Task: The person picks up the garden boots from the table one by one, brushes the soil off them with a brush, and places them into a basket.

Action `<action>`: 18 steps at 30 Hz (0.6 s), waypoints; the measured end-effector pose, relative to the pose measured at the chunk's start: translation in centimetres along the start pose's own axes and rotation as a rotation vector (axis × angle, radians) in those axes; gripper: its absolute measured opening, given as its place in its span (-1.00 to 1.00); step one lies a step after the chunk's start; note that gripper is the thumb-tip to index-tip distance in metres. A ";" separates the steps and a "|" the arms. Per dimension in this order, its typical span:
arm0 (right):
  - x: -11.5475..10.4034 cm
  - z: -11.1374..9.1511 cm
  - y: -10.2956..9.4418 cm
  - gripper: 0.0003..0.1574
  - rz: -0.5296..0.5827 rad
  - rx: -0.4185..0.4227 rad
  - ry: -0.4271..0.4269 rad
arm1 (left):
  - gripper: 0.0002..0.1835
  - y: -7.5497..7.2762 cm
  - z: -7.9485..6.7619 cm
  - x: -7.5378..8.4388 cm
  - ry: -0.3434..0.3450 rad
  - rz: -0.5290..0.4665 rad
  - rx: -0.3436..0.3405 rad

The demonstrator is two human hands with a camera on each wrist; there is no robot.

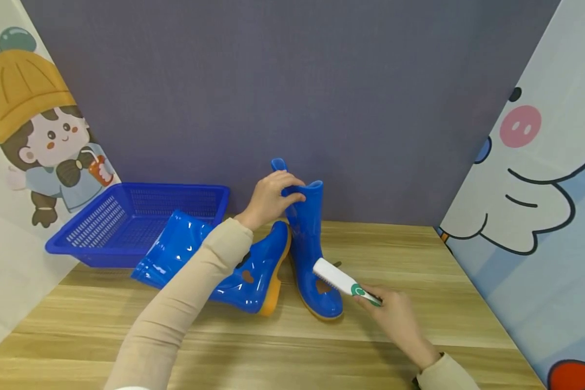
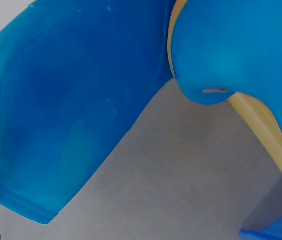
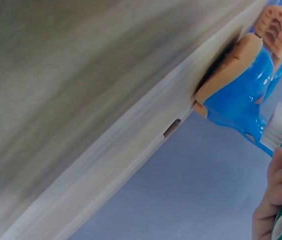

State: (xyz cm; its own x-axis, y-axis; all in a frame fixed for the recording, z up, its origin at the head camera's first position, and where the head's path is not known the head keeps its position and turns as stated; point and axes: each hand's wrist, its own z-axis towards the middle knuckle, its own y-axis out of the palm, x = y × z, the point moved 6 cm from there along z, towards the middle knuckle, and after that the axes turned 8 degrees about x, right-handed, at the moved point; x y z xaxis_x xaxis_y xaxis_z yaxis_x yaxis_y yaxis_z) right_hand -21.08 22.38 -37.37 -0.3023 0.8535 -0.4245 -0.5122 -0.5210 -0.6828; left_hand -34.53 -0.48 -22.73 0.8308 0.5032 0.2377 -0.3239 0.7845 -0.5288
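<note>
A blue rain boot (image 1: 308,233) with a yellow sole stands upright on the wooden table. My left hand (image 1: 273,197) grips the top of its shaft, thumb toward the front. In my right hand (image 1: 395,317) is a scrub brush (image 1: 333,275) with a white head and a green-and-white handle. Its bristles face the boot's foot, close over a brown patch (image 1: 324,287). In the right wrist view the fingers wrap the green handle (image 3: 281,225). The second blue boot (image 1: 258,290) lies on its side to the left, partly behind my left sleeve. Blue boot surfaces (image 2: 71,110) fill much of the left wrist view.
A blue plastic basket (image 1: 214,189) with slotted walls stands at the back left, and the lying boot's shaft overlaps its front. A grey panel (image 1: 292,97) rises behind the table (image 1: 395,244). Cartoon-printed panels (image 1: 541,216) flank both sides. A small dark piece (image 1: 338,264) shows behind the brush.
</note>
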 end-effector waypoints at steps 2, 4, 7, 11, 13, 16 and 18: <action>-0.3 0.0 0.2 -0.63 -0.015 0.011 -0.027 | -0.75 0.1 0.1 -0.1 -0.018 -0.011 -0.001; -0.5 0.0 0.3 -0.63 -0.033 0.018 -0.050 | -0.74 0.2 0.1 -0.2 -0.035 -0.018 -0.007; -0.8 0.0 0.6 -0.62 -0.067 0.032 -0.097 | -0.73 0.3 0.2 -0.2 -0.054 -0.027 -0.022; -1.3 -0.2 0.7 -0.62 -0.129 0.035 -0.158 | -0.73 0.2 0.2 -0.1 -0.068 -0.036 -0.042; -1.5 -0.3 0.7 -0.63 -0.154 0.028 -0.172 | -0.73 0.2 0.2 -0.2 -0.074 -0.037 -0.048; -1.8 -0.4 0.7 -0.64 -0.183 0.021 -0.186 | -0.73 0.2 0.2 -0.2 -0.079 -0.041 -0.051; -1.9 -0.6 0.5 -0.65 -0.197 0.022 -0.198 | -0.73 0.3 0.1 -0.2 -0.082 -0.042 -0.050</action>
State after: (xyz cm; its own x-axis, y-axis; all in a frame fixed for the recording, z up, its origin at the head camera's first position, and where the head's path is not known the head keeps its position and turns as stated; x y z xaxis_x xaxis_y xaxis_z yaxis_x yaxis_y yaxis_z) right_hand -20.29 20.45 -37.28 -0.3452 0.9250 -0.1591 -0.5935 -0.3464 -0.7265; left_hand -34.85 -0.32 -22.83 0.8024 0.5002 0.3255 -0.2651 0.7873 -0.5566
